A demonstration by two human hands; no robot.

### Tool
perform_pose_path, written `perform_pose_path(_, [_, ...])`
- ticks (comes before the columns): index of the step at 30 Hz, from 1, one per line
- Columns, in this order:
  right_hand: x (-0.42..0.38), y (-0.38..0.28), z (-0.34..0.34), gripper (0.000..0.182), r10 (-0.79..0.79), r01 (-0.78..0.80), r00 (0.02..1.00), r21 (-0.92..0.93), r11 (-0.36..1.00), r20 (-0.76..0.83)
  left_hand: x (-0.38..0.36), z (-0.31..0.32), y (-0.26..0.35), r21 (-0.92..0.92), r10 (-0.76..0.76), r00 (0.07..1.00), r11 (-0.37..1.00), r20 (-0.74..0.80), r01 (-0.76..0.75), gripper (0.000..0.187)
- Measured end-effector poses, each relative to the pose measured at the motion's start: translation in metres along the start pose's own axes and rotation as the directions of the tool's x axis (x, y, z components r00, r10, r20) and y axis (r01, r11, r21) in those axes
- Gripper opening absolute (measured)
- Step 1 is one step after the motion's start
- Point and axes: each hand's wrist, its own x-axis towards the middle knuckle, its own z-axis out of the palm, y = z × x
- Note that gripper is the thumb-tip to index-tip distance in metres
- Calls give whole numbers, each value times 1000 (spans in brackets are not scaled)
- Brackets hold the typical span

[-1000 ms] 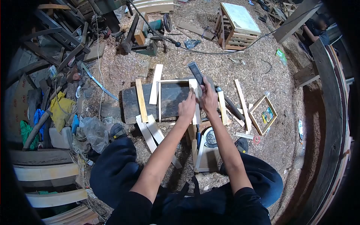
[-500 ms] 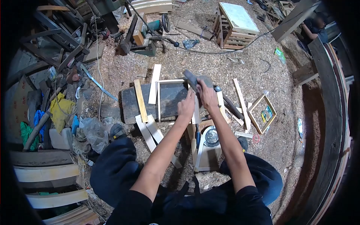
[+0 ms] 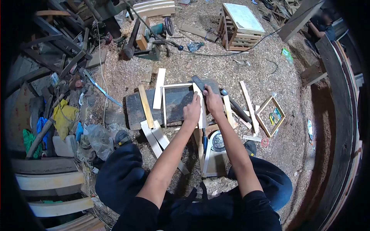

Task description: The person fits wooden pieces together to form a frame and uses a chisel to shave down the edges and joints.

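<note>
A rectangular frame of thin pale wooden strips (image 3: 165, 106) lies on a dark, worn plank (image 3: 135, 109) in front of me. My left hand (image 3: 192, 111) grips the frame's right-hand strip (image 3: 202, 120), index finger stretched along it toward the far corner. In my right hand (image 3: 214, 102) is a dark grey flat bar (image 3: 198, 82), its end over that same corner; the fingers cover the rest, so I cannot tell its exact kind. Just right of this hand lies a dark tool with a rounded metal end (image 3: 224, 92).
Loose wooden slats (image 3: 159, 88) lie around the plank. A small wooden frame (image 3: 269, 116) sits on the shavings at right. Near my knees is a round metal dish (image 3: 218, 141). A slatted crate (image 3: 242, 27) and a machine (image 3: 152, 34) stand farther off. A person (image 3: 323, 27) is at upper right.
The dark bar in my right hand has come down and toward me, onto the frame's far right corner. My left hand keeps its place on the strip.
</note>
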Motion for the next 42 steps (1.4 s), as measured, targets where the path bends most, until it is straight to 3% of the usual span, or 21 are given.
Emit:
perform_pose_path(1, [8,-2,-6,34,58,-37,988,-142,989,142,6,-4,2,0,9,1000,1000,-13,-9,46])
perform_pose_path(2, [12,-2,-11,34,10,15,986,-150,989,164,3,-6,3,4,-9,1000,1000,-5,9,46])
perform_pose_path(3, [5,-5,-17,34,21,4,987,-154,988,160,-1,-5,4,9,-18,1000,1000,10,18,47])
perform_pose_path(6, [2,-34,-28,34,120,-118,991,40,992,-58,0,-4,3,-20,-29,999,999,22,29,47])
perform_pose_path(7, [2,-27,-19,34,121,-118,991,43,992,-58,-1,0,1,-42,-35,999,998,24,36,47])
perform_pose_path(9, [1,-11,-8,35,154,-143,980,-91,985,126,-3,0,1,-27,-26,1000,999,8,26,47])
perform_pose_path(10, [8,-9,-11,33,84,-68,988,-120,990,133,-2,-5,1,-33,-20,999,999,25,21,48])
perform_pose_path(13, [12,-23,-34,31,72,-51,987,-141,989,144,-2,-4,1,-41,-15,999,999,39,16,48])
perform_pose_path(15, [5,-39,-38,30,105,-104,994,41,994,-31,-2,-5,0,-69,-20,1000,997,22,21,49])
perform_pose_path(18, [-5,-26,-16,30,92,-92,995,0,996,24,-6,-9,1,-76,-24,999,997,45,28,48])
perform_pose_path(20, [4,-21,-12,30,73,-73,983,-8,997,170,-1,-15,0,-61,-18,998,998,54,21,47])
perform_pose_path(21, [4,-23,-14,30,78,-78,982,-8,997,173,-2,-13,-1,-64,-27,998,997,63,31,47])
perform_pose_path(23, [5,-40,-32,32,36,-41,999,171,984,32,0,-12,2,-73,-33,997,997,76,38,46])
perform_pose_path(24, [1,-55,-42,33,147,-152,988,237,959,39,-1,-12,2,-80,-29,997,996,72,35,45])
perform_pose_path(25, [2,-41,-29,33,151,-158,987,239,958,46,-3,-13,0,-84,-28,997,996,67,33,44])
perform_pose_path(28, [6,-18,-14,32,84,-88,978,10,996,192,-4,-15,1,-71,-12,999,997,51,15,45])
perform_pose_path(31, [13,-28,-22,33,94,-106,986,82,991,138,1,-11,0,-44,-28,997,999,67,31,45])
perform_pose_path(32, [9,-37,-25,33,83,-83,997,159,984,5,4,-10,0,-55,-25,999,998,43,27,44])
perform_pose_path(39, [-4,-25,-20,33,171,-177,970,19,984,170,-5,-18,3,-64,-11,999,998,43,14,48])
perform_pose_path(41, [-20,-27,-22,37,168,-181,976,92,979,139,-1,-3,-7,-95,1,1000,995,-7,-1,54])
perform_pose_path(42, [-35,-23,-16,42,177,-165,983,183,969,-47,-3,-6,-6,-104,-4,1000,995,-11,3,54])
